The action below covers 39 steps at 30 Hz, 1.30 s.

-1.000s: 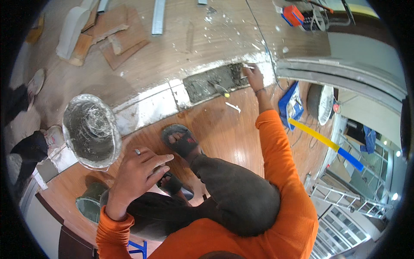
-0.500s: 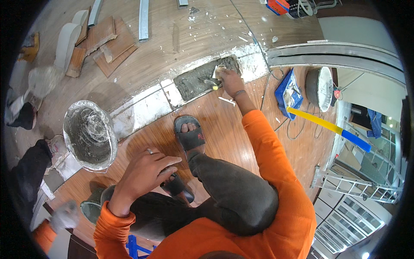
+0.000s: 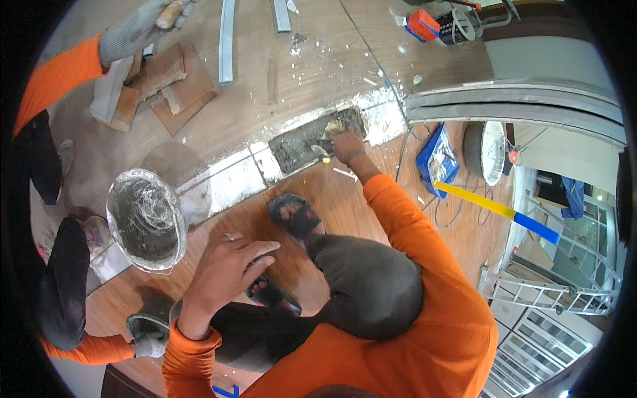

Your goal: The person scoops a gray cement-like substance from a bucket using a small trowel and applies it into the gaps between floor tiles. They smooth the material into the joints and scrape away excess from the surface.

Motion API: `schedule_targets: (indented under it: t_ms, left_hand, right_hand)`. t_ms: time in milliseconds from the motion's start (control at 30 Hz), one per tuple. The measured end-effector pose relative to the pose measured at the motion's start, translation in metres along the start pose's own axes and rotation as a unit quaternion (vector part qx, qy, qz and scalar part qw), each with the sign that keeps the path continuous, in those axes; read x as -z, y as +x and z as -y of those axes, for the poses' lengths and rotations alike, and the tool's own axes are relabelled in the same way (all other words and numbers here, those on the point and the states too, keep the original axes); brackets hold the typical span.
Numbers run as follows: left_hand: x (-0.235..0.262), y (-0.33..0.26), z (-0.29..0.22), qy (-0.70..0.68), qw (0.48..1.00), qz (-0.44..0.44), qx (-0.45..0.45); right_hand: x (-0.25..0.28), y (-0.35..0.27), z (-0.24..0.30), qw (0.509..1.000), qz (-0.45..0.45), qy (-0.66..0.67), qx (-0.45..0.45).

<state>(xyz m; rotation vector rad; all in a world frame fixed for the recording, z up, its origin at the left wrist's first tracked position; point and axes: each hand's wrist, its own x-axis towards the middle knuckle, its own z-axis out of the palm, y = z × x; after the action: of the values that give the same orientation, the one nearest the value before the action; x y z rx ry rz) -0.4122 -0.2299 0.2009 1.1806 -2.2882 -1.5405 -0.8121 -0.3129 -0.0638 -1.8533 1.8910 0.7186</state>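
My right hand (image 3: pixel 348 144) reaches to the far end of a long recess filled with wet grey mortar (image 3: pixel 295 144). Its fingers are closed round a small pale tan piece (image 3: pixel 334 129), whose kind I cannot make out. Just below that hand, a small tool with a yellow end (image 3: pixel 325 159) rests at the mortar's near edge. My left hand (image 3: pixel 229 272) hovers above my knee with fingers stretched out, holding nothing. To its left stands a large bucket (image 3: pixel 146 222) coated inside with grey mortar.
A co-worker's gloved hand (image 3: pixel 174 16) holds a tan piece above broken boards (image 3: pixel 166 69); the other glove (image 3: pixel 151 345) is at a dark bucket (image 3: pixel 149 318). Right are a blue dustpan (image 3: pixel 438 159) with yellow handle, a round tub (image 3: pixel 488 152), cables and a ladder (image 3: pixel 551 292).
The co-worker has reached in over the boards at upper left, and their other glove has come to the dark bucket. My right hand stays at the mortar; the view has shifted slightly.
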Motion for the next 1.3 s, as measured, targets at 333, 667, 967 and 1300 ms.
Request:
schedule_targets:
  t_ms: [333, 667, 967, 1300]
  left_hand:
    - [-0.027, 0.028, 0.003, 0.026, 0.997, 0.073, -0.013]
    - [-0.039, 0.038, -0.025, 0.06, 0.998, 0.018, -0.009]
    - [-0.082, 0.0, -0.064, 0.025, 0.998, 0.028, 0.056]
    - [-0.096, 0.02, -0.076, 0.026, 0.99, -0.029, 0.134]
  right_hand:
    - [-0.003, -0.012, 0.017, 1.0, 0.004, 0.004, 0.002]
    - [-0.024, 0.012, -0.005, 0.999, -0.035, 0.015, 0.025]
    - [0.024, 0.01, -0.012, 0.989, 0.064, -0.051, 0.124]
    - [0.018, 0.016, -0.026, 0.986, 0.056, -0.054, 0.147]
